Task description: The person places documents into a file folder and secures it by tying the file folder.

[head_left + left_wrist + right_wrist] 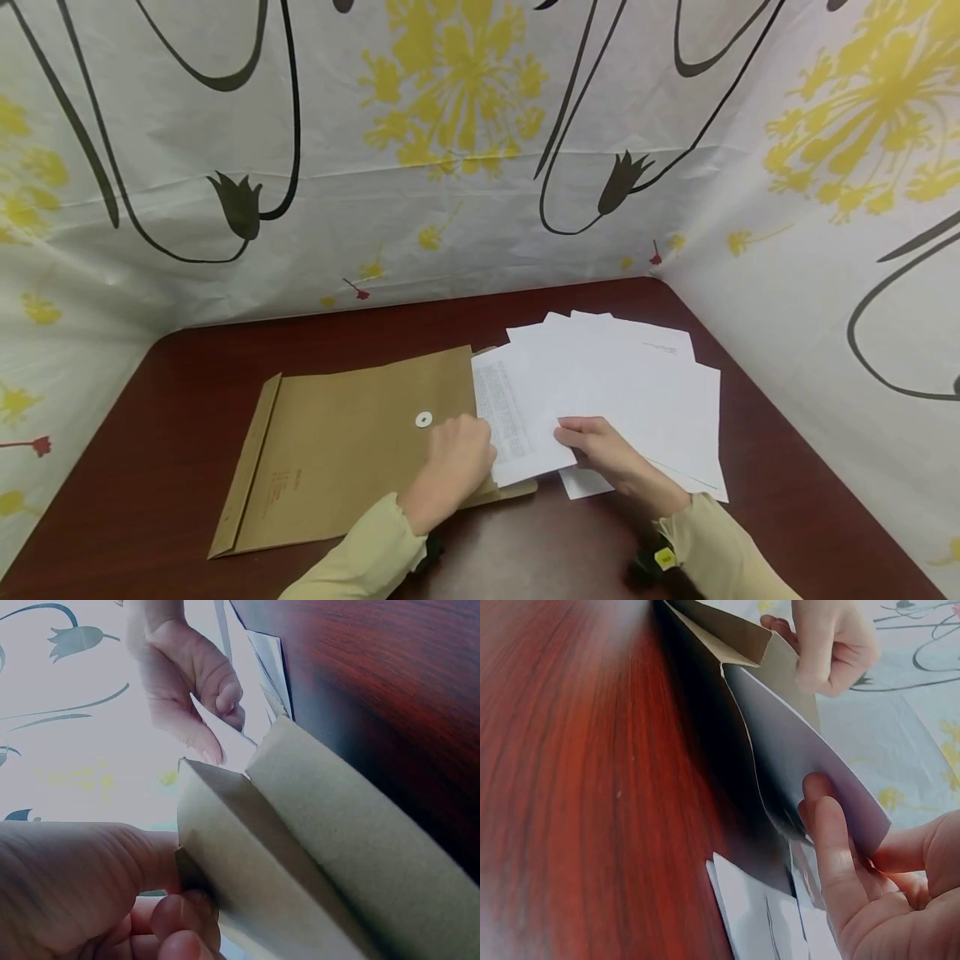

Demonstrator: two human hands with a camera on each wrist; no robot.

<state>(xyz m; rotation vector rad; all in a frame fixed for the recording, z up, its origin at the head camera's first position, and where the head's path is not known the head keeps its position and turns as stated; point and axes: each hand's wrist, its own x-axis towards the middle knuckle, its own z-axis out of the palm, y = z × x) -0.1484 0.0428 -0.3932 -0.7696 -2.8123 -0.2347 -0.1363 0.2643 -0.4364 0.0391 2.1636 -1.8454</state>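
Observation:
A brown paper document envelope [352,450] with a white round button [423,419] lies on the table, its open end facing right. My left hand [457,458] grips the upper panel at that mouth; the left wrist view shows the mouth [251,799] parted. My right hand [611,458] pinches a paper with a printed table [506,408] by its near right corner, thumb on top. The left edge of this paper [802,742] is at the mouth, above the lower panel; how far it reaches inside cannot be told.
Several white sheets [637,358] lie fanned out on the right of the dark red table [360,333], partly under the held paper. A folded flap [247,467] is at the envelope's left end. Patterned white cloth [420,242] hangs behind and at both sides.

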